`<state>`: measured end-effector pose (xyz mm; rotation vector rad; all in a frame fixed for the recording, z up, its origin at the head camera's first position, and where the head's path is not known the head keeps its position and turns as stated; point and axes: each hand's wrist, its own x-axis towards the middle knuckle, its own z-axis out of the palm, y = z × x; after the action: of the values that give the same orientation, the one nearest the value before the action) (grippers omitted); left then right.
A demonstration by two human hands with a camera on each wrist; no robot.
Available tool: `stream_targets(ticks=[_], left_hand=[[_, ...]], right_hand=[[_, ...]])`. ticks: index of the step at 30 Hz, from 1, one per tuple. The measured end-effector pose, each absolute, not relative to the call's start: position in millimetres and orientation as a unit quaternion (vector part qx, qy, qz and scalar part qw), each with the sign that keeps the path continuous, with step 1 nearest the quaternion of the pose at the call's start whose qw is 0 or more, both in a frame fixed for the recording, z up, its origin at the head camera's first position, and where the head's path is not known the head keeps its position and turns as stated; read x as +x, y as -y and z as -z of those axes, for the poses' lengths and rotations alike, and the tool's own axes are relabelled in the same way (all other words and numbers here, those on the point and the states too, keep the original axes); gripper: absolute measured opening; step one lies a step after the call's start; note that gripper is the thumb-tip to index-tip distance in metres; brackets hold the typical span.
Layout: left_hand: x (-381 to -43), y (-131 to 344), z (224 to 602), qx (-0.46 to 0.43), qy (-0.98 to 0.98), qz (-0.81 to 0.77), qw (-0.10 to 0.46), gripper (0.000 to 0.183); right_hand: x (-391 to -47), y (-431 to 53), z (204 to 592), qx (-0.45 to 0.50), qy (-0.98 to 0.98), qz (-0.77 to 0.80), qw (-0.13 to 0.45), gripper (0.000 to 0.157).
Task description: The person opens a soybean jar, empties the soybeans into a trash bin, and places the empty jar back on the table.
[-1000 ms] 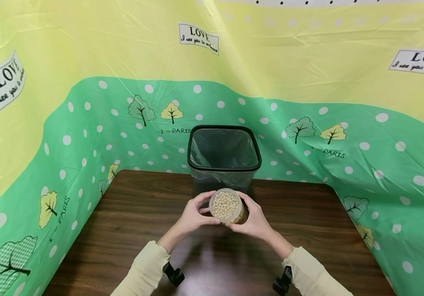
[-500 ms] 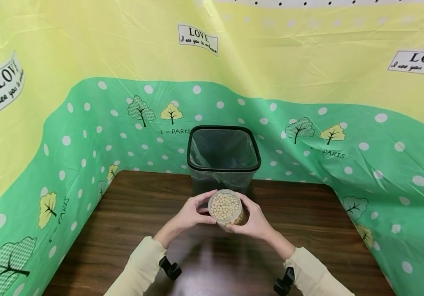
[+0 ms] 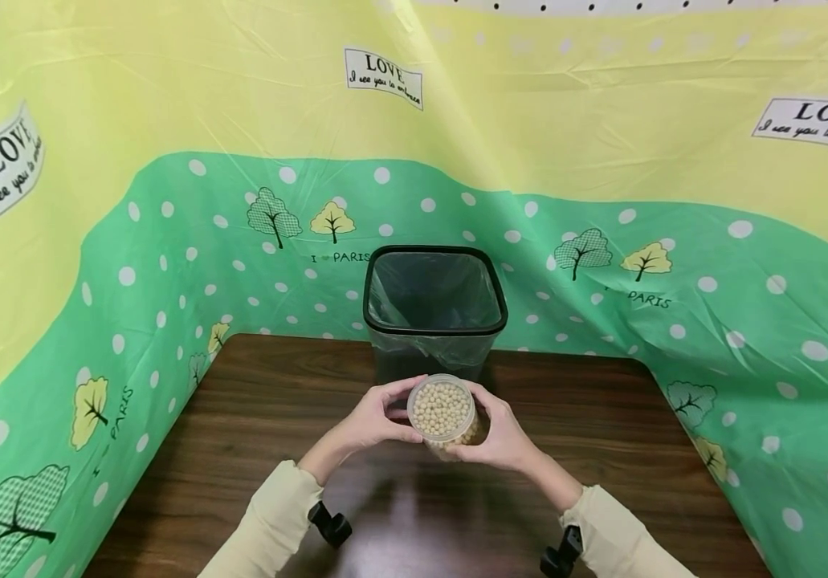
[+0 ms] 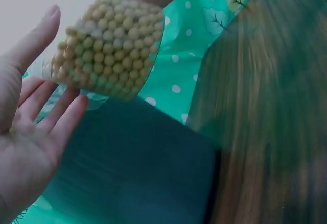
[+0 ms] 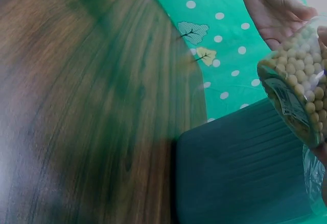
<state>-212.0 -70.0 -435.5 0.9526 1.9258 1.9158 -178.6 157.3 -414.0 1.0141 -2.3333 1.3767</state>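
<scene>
A clear round jar full of small beige beans, which look like soybeans, is held up in front of the bin. Its round end faces the head camera; whether a lid covers it I cannot tell. My left hand holds the jar's left side near the rim, thumb on the near side and fingers on the far side. On the opposite side, my right hand grips the jar between thumb and fingers. The left wrist view shows the bean-filled side of the jar beside my left fingers.
A dark square bin with a black rim and a clear plastic liner stands just beyond the jar. Brown wooden table lies beneath. Green and yellow printed cloth hangs behind and at both sides.
The jar, with both hands on it, has come slightly toward me and now shows a little more of its side. Both hands keep their hold; the bin has stayed put.
</scene>
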Motion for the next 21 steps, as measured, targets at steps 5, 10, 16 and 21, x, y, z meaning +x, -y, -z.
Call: stream_targets(ticks=[5,10,16,21], left_hand=[[-200.5,57.8,432.7,0.273,-0.668,-0.687,0.083,0.072],[-204.9,53.0,438.9,0.257,-0.678,-0.686,0.057,0.065],[-210.0,63.3,435.7,0.33,-0.657,-0.668,0.111,0.077],[-203.9,60.6,437.5,0.316,-0.66,-0.674,0.098,0.077]], right_hand=[[-181.4,-156.9,424.1,0.309,0.822,-0.445,0.177,0.085],[-175.7,-154.6,416.5,0.281,0.826,-0.444,0.203,0.082],[-176.5,-162.7,412.5,0.332,0.807,-0.475,0.113,0.079],[-177.9,-160.7,421.5,0.339,0.811,-0.449,0.16,0.082]])
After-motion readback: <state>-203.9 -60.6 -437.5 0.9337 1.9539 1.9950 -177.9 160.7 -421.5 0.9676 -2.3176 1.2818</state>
